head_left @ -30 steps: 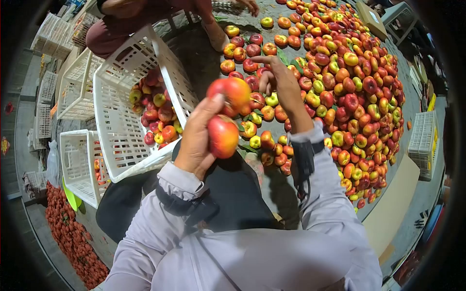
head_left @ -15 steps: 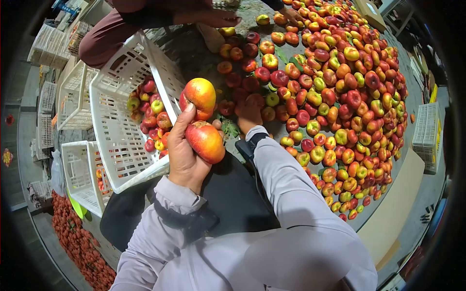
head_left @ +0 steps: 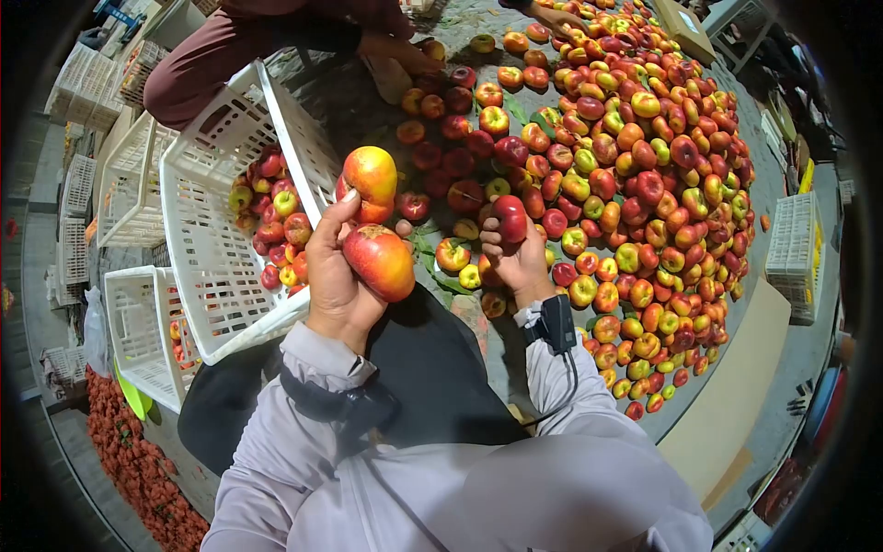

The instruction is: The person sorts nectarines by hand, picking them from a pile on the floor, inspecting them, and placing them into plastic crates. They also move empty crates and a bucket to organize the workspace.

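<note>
My left hand (head_left: 333, 281) is closed around red-and-yellow fruits that look like nectarines; a large lower nectarine (head_left: 379, 263) and an upper nectarine (head_left: 371, 171) show clearly. Part of another seems pressed between them, though my thumb and the fruits hide how many there are. My right hand (head_left: 518, 258) grips a dark red nectarine (head_left: 510, 219) just above the pile's near edge. Left of my left hand, a tilted white plastic crate (head_left: 216, 308) holds several nectarines (head_left: 276, 216) at its far end.
A large nectarine pile (head_left: 644, 193) spreads over the floor on the right. Another person's hand (head_left: 409, 53) reaches among fruits at the top, and a second person's hand (head_left: 556, 18) touches the pile. More white crates (head_left: 138, 354) stand left; cardboard (head_left: 736, 386) lies right.
My right hand has drawn back toward me and right, lifting a dark red nectarine from the loose fruits. My left hand keeps its fruits. The other person's hand has lowered to the fruits.
</note>
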### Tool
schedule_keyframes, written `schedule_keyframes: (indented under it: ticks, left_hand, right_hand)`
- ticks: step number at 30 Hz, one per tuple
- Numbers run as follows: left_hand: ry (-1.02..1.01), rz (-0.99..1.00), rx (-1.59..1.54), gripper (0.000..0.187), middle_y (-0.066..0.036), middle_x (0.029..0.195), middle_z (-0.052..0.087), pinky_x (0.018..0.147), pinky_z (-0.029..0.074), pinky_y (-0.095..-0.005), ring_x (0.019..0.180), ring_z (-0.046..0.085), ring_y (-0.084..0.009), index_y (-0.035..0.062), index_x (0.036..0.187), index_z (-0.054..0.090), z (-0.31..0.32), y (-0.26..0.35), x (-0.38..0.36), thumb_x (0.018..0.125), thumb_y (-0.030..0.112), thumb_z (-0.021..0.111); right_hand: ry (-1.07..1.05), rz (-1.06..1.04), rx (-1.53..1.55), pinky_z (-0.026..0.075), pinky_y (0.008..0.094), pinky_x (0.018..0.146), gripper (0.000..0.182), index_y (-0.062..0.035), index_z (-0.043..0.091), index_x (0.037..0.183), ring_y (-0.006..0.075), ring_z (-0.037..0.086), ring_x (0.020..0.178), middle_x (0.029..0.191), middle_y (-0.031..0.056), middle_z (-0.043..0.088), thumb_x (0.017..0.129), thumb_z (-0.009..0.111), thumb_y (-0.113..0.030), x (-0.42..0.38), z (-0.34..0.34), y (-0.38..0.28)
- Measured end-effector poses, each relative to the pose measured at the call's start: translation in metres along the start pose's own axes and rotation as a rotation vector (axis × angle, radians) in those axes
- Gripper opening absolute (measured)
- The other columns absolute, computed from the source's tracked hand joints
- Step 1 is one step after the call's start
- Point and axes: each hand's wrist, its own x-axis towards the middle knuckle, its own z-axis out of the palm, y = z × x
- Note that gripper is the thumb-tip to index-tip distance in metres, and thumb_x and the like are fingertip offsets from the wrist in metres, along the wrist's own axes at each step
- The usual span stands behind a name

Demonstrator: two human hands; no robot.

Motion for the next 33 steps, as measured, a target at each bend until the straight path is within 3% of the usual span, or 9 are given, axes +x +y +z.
schedule_keyframes:
  ticks: [7, 11, 15, 19, 22, 25, 26, 31, 33]
  left_hand:
    - [-0.081, -0.048, 0.057, 0.037, -0.014, 0.103, 0.060, 0.063, 0.050, -0.0315, 0.078, 0.057, -0.0242, 0.0058, 0.117, 0.051, 0.000, 0.000, 0.003, 0.087, 0.028, 0.054]
    - [-0.064, -0.046, 0.077, 0.039, -0.014, 0.102, 0.060, 0.062, 0.051, -0.0319, 0.077, 0.058, -0.0239, 0.0054, 0.117, 0.050, 0.000, -0.002, 0.003, 0.086, 0.028, 0.056]
    - [-0.033, -0.021, 0.072, 0.038, -0.013, 0.100, 0.060, 0.062, 0.052, -0.0319, 0.076, 0.058, -0.0240, 0.0049, 0.115, 0.051, -0.003, -0.004, 0.004, 0.086, 0.028, 0.056]
    - [-0.064, -0.023, 0.092, 0.035, -0.012, 0.098, 0.060, 0.062, 0.052, -0.0316, 0.075, 0.059, -0.0242, 0.0043, 0.111, 0.051, 0.002, -0.002, 0.005, 0.086, 0.028, 0.056]
    - [-0.032, -0.047, 0.087, 0.035, -0.011, 0.097, 0.060, 0.062, 0.051, -0.0317, 0.075, 0.059, -0.0244, 0.0042, 0.111, 0.052, 0.001, -0.003, 0.004, 0.086, 0.028, 0.056]
    - [-0.027, -0.059, 0.063, 0.034, -0.011, 0.097, 0.060, 0.062, 0.052, -0.0318, 0.074, 0.060, -0.0244, 0.0042, 0.110, 0.052, 0.001, -0.003, 0.004, 0.086, 0.028, 0.056]
    - [-0.013, -0.040, 0.074, 0.034, -0.010, 0.097, 0.060, 0.062, 0.052, -0.0318, 0.074, 0.060, -0.0243, 0.0043, 0.111, 0.052, 0.000, -0.003, 0.005, 0.086, 0.028, 0.056]
    - [0.007, -0.036, 0.084, 0.034, -0.008, 0.096, 0.058, 0.062, 0.052, -0.0312, 0.075, 0.060, -0.0229, 0.0062, 0.113, 0.051, 0.004, -0.003, 0.002, 0.087, 0.027, 0.056]
    - [0.005, -0.038, 0.089, 0.034, -0.008, 0.097, 0.058, 0.062, 0.051, -0.0311, 0.075, 0.059, -0.0228, 0.0064, 0.113, 0.051, 0.004, -0.003, 0.003, 0.087, 0.027, 0.055]
  right_hand:
    - [-0.360, 0.143, 0.216, 0.042, 0.0271, 0.055, 0.042, -0.0028, 0.048, 0.121, 0.0185, 0.050, 0.070, 0.087, 0.0114, 0.053, 0.096, 0.037, -0.035, -0.016, 0.017, 0.010]
    - [0.087, -0.129, -0.022, 0.051, 0.0323, 0.067, 0.043, -0.0074, 0.052, 0.116, 0.0294, 0.058, 0.098, 0.113, 0.0132, 0.058, 0.096, 0.038, -0.043, -0.003, -0.029, 0.007]
    - [0.171, -0.023, -0.085, 0.053, 0.0317, 0.062, 0.041, -0.0128, 0.053, 0.113, 0.0291, 0.062, 0.090, 0.107, 0.0110, 0.060, 0.088, 0.055, -0.046, -0.006, -0.060, -0.010]
    - [0.419, -0.151, -0.320, 0.054, 0.0308, 0.060, 0.035, -0.0083, 0.054, 0.106, 0.0247, 0.063, 0.084, 0.098, 0.0092, 0.062, 0.080, 0.070, -0.024, -0.007, -0.060, -0.020]
    - [0.546, -0.133, -0.866, 0.054, 0.0272, 0.060, 0.022, -0.0065, 0.057, 0.091, 0.0144, 0.062, 0.078, 0.083, 0.0020, 0.060, 0.077, 0.069, -0.018, -0.002, -0.064, -0.026]
    - [0.480, -0.338, -1.843, 0.050, 0.0354, 0.068, 0.040, -0.0006, 0.061, 0.094, 0.0253, 0.062, 0.076, 0.080, 0.0113, 0.063, 0.070, 0.073, -0.030, 0.017, -0.092, -0.021]
    - [0.420, -0.388, -1.899, 0.048, 0.0385, 0.074, 0.049, 0.0019, 0.062, 0.097, 0.0318, 0.062, 0.079, 0.083, 0.0172, 0.064, 0.067, 0.074, -0.035, 0.031, -0.118, -0.021]
    - [0.323, -0.329, -1.679, 0.049, 0.0359, 0.074, 0.031, 0.0000, 0.062, 0.099, 0.0275, 0.063, 0.080, 0.086, 0.0127, 0.065, 0.080, 0.064, -0.023, 0.033, -0.098, -0.016]
    - [0.376, -0.125, -0.574, 0.050, 0.0333, 0.073, 0.024, -0.0047, 0.062, 0.098, 0.0217, 0.063, 0.078, 0.084, 0.0069, 0.065, 0.082, 0.062, -0.021, 0.033, -0.107, -0.016]
